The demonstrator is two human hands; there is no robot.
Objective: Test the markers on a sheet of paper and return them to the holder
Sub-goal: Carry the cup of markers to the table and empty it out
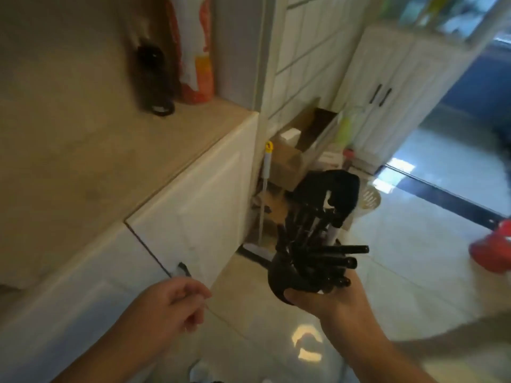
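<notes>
My right hand (pixel 329 298) grips the rounded base of a black holder (pixel 283 281) from below and keeps it tilted over the floor. Several black markers (pixel 336 262) stick out of it, fanned up and to the right. A further black shape (pixel 336 189) sits above the markers, too blurred to identify. My left hand (pixel 172 306) hangs beside the cabinet front with its fingers loosely curled, and nothing shows in it. No sheet of paper is in view.
A beige countertop (pixel 69 150) on white cabinets with a black handle (pixel 183 269) fills the left. On it stand a dark bottle (pixel 154 76) and an orange-white bag (pixel 195 51). Cardboard boxes (pixel 296 153), a mop (pixel 266 186) and a red object (pixel 492 250) sit on the glossy tile floor.
</notes>
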